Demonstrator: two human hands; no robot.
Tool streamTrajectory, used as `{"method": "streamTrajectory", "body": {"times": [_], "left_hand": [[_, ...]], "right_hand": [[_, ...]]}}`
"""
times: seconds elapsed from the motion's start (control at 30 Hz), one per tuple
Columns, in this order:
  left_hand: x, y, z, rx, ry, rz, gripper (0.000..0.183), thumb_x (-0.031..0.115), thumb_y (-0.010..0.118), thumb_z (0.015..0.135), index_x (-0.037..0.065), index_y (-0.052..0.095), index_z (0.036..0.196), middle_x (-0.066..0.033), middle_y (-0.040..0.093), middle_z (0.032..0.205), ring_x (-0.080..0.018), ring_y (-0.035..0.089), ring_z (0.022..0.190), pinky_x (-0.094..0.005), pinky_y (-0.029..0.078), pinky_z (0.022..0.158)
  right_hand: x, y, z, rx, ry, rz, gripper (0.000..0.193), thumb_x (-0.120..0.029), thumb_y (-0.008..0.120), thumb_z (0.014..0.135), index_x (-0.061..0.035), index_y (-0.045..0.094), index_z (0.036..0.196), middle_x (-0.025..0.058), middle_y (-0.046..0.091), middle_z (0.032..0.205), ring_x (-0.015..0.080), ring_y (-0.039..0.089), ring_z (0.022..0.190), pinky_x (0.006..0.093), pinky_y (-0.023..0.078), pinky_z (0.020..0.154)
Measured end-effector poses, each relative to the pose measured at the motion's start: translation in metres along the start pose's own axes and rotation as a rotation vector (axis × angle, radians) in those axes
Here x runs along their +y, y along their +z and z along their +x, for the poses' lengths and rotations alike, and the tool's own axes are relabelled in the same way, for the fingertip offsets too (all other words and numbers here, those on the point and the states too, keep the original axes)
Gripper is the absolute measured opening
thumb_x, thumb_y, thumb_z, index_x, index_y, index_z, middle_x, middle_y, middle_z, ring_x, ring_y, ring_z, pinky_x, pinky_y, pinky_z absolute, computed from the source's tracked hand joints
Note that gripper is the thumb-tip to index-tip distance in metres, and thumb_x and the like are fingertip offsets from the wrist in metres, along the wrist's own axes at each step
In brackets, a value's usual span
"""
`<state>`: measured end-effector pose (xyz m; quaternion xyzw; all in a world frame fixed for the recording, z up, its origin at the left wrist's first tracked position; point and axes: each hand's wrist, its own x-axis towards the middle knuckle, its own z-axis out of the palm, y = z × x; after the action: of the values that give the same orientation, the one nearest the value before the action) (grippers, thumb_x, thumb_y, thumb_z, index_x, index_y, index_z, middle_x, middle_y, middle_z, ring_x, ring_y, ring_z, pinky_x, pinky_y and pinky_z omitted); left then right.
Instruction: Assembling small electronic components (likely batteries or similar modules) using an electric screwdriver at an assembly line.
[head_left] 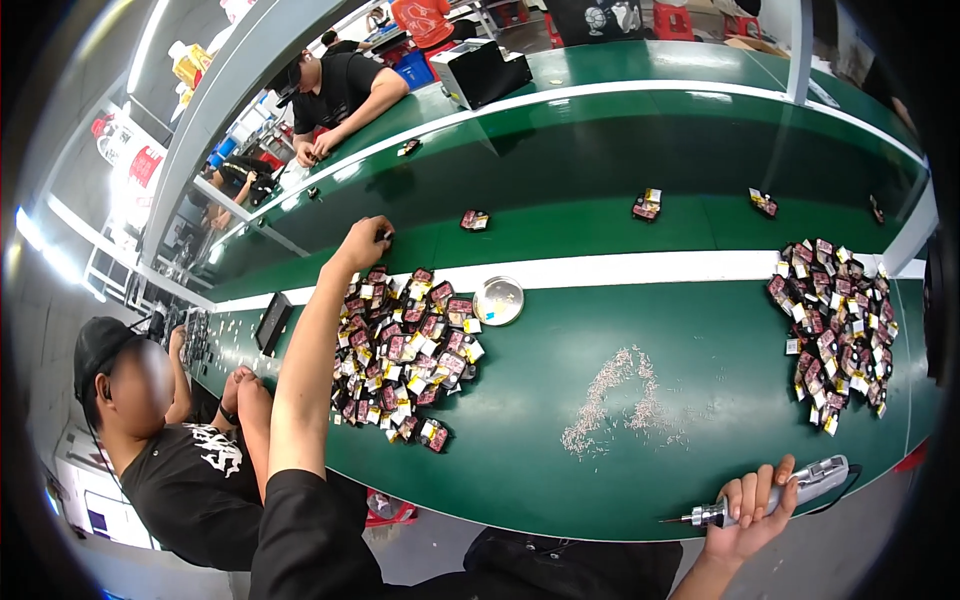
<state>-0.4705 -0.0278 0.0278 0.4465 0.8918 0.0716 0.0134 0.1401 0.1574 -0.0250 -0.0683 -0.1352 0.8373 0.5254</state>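
My right hand [752,508] is wrapped round a silver-grey electric screwdriver [818,482] at the table's near right edge. Its thin bit points left. My left arm stretches forward past a heap of small black units with pink faces and white and yellow tags [405,345]. At the edge of the green conveyor belt, my left hand [365,244] is closed with a small dark object [384,236] at its fingertips, mostly hidden. A scatter of tiny screws [625,400] lies mid-table. Beside the heap stands a round metal dish [498,301] with small bits inside.
Another heap of similar units [838,330] lies at the right. Single units, such as one tagged unit [474,220], sit along the belt. A white rail [620,268] divides belt from table. One person [180,450] sits close at my left; another [340,95] works across the belt.
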Motion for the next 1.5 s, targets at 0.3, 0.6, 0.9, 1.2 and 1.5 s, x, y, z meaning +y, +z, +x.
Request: {"method": "streamTrajectory", "body": {"times": [0.3,0.6,0.9,1.2,1.5], "left_hand": [[0.132,0.016,0.041,0.076,0.219,-0.154,0.015,0.002,0.052,0.086,0.001,0.058,0.100,-0.0161,0.055,0.095,-0.0321,0.057,0.082,-0.0376,0.045,0.077],[0.140,0.043,0.023,0.080,0.246,0.115,0.029,0.014,0.054,0.087,0.004,0.051,0.114,-0.0219,0.050,0.110,-0.0401,0.049,0.105,-0.0434,0.041,0.092],[0.278,0.042,0.002,0.254,0.520,0.005,0.029,-0.006,0.048,0.082,0.001,0.049,0.110,-0.0188,0.043,0.114,-0.0346,0.046,0.108,-0.0387,0.040,0.093],[0.558,0.073,-0.003,0.172,1.120,-0.399,0.053,-0.006,0.059,0.073,0.006,0.049,0.123,-0.0183,0.045,0.121,-0.0352,0.044,0.113,-0.0407,0.042,0.097],[0.490,0.053,-0.018,0.398,0.848,-0.289,0.054,0.018,0.068,0.079,0.007,0.046,0.127,-0.0195,0.044,0.129,-0.0363,0.042,0.120,-0.0461,0.038,0.096]], "right_hand": [[-0.001,-0.002,0.000,0.064,0.015,0.024,0.019,-0.023,0.041,0.099,-0.0066,0.040,0.090,0.0008,0.036,0.051,0.0100,0.037,0.038,0.0267,0.039,0.042],[-0.007,0.000,0.000,0.016,0.063,0.051,0.017,-0.023,0.045,0.096,-0.0076,0.042,0.090,-0.0002,0.037,0.052,0.0094,0.036,0.040,0.0268,0.038,0.045],[-0.005,-0.005,0.004,-0.082,0.212,0.079,0.015,-0.023,0.046,0.094,-0.0092,0.047,0.090,-0.0003,0.037,0.054,0.0106,0.037,0.044,0.0285,0.038,0.052],[-0.011,-0.006,0.002,-0.080,0.182,0.084,0.013,-0.021,0.045,0.094,-0.0097,0.046,0.090,-0.0002,0.038,0.054,0.0108,0.037,0.043,0.0288,0.038,0.052],[-0.011,-0.005,0.003,-0.067,0.121,0.078,0.016,-0.023,0.046,0.096,-0.0081,0.046,0.091,-0.0011,0.036,0.052,0.0092,0.036,0.041,0.0264,0.037,0.047]]}}
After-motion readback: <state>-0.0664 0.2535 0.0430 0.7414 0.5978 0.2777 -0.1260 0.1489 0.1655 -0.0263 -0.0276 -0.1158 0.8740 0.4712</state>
